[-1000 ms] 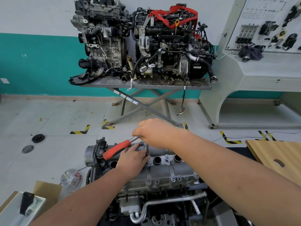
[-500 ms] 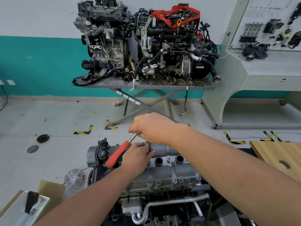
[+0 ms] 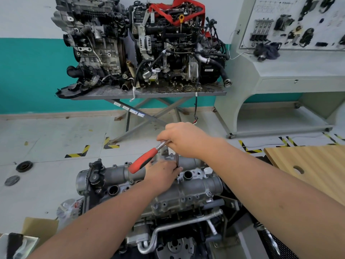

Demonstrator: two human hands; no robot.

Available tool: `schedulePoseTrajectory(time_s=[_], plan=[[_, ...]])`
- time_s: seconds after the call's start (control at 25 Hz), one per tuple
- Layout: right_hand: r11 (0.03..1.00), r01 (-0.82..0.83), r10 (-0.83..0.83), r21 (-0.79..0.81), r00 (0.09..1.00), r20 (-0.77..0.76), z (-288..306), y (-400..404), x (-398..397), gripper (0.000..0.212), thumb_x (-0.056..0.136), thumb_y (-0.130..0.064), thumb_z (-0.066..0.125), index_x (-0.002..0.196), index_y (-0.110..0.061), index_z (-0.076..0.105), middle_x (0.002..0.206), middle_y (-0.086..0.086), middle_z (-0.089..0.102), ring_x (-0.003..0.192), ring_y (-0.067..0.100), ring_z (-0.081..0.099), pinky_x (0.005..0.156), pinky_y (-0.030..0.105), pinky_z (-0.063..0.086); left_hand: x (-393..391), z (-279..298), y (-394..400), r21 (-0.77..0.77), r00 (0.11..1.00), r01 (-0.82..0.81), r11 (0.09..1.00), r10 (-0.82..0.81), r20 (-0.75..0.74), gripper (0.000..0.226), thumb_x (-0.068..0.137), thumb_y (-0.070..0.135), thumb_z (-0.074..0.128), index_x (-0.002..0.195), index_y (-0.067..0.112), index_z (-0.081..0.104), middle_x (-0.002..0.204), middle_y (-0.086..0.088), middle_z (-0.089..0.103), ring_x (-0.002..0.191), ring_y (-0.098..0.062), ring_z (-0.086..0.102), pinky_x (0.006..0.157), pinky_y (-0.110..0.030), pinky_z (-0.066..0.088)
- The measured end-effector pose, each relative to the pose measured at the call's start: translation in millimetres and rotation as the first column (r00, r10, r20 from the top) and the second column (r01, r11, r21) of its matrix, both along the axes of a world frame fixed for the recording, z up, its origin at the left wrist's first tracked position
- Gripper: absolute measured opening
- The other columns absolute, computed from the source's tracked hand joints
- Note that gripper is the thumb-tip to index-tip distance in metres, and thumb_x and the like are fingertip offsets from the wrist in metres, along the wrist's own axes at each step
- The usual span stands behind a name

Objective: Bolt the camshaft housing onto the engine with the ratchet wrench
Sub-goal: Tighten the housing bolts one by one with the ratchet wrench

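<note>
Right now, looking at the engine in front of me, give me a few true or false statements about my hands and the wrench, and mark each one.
1. The right hand holds the ratchet wrench at its metal head end. True.
2. The wrench's grip is blue. False: it is red, and it points left and toward the camera.
3. The left hand rests on the camshaft housing, with its fingers at the extension bar below the wrench head. True.
4. The left hand grips the red handle. False: no hand is on the red handle.
5. The wooden board with a hole lies to the left of the engine. False: it lies to the right.
</note>
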State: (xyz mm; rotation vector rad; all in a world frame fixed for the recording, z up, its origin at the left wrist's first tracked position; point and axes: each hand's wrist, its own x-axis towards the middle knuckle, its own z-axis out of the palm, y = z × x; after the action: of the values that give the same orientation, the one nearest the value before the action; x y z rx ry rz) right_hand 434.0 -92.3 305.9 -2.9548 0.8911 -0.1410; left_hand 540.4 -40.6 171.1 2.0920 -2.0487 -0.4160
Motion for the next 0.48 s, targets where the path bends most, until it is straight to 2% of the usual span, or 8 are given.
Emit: schedulePoseTrajectory(time_s=[0.08, 0.16, 0.36, 0.48], plan=[[1.0, 0.008, -0.008, -0.002, 1.0, 0.014, -1.6, -1.1, -1.6, 0.031, 0.101, -0.02, 0.049, 0.126, -0.026, 0.064, 0.104, 0.0, 0.056, 0.101, 0.024, 0.057, 0.072, 0.028, 0.027, 0.2, 0.5, -1.7, -0.01, 1.0, -0.005, 1.0, 0.005, 0.012, 0.036, 0.102, 0.05, 0.034, 0.077, 0.029, 0.047, 0.091, 0.008, 0.061, 0.098, -0.018, 0.058, 0.086, -0.038, 0.025], [1.0, 0.009, -0.009, 0.001, 1.0, 0.024, -2.4, -2.0, -1.3, 0.03, 0.1, -0.019, 0.049, 0.126, -0.025, 0.064, 0.107, 0.002, 0.058, 0.101, 0.024, 0.057, 0.072, 0.029, 0.029, 3.0, 0.4, -3.2, -0.002, 1.0, 0.004, 1.0, -0.004, 0.014, 0.036, 0.103, 0.049, 0.035, 0.078, 0.028, 0.05, 0.093, 0.008, 0.062, 0.099, -0.017, 0.058, 0.082, -0.037, 0.024], [0.999, -0.001, 0.0, 0.047, 1.0, 0.021, -9.2, -1.7, -2.3, 0.034, 0.1, -0.018, 0.049, 0.13, -0.025, 0.063, 0.114, 0.004, 0.06, 0.107, 0.025, 0.057, 0.075, 0.03, 0.034, 7.1, -8.1, -2.3, 0.011, 0.995, 0.044, 0.999, -0.045, 0.086, 0.036, 0.103, 0.05, 0.035, 0.085, 0.028, 0.057, 0.106, 0.007, 0.064, 0.111, -0.016, 0.054, 0.091, -0.039, 0.032], [0.999, 0.009, -0.01, 0.042, 1.0, 0.022, -10.9, -3.9, -1.5, 0.034, 0.1, -0.018, 0.049, 0.129, -0.026, 0.063, 0.113, 0.002, 0.059, 0.107, 0.025, 0.057, 0.073, 0.028, 0.03, 7.4, -9.7, -5.4, 0.045, 0.995, 0.033, 0.998, -0.037, 0.093, 0.04, 0.103, 0.05, 0.034, 0.094, 0.025, 0.065, 0.111, 0.005, 0.063, 0.118, -0.015, 0.05, 0.097, -0.041, 0.032]])
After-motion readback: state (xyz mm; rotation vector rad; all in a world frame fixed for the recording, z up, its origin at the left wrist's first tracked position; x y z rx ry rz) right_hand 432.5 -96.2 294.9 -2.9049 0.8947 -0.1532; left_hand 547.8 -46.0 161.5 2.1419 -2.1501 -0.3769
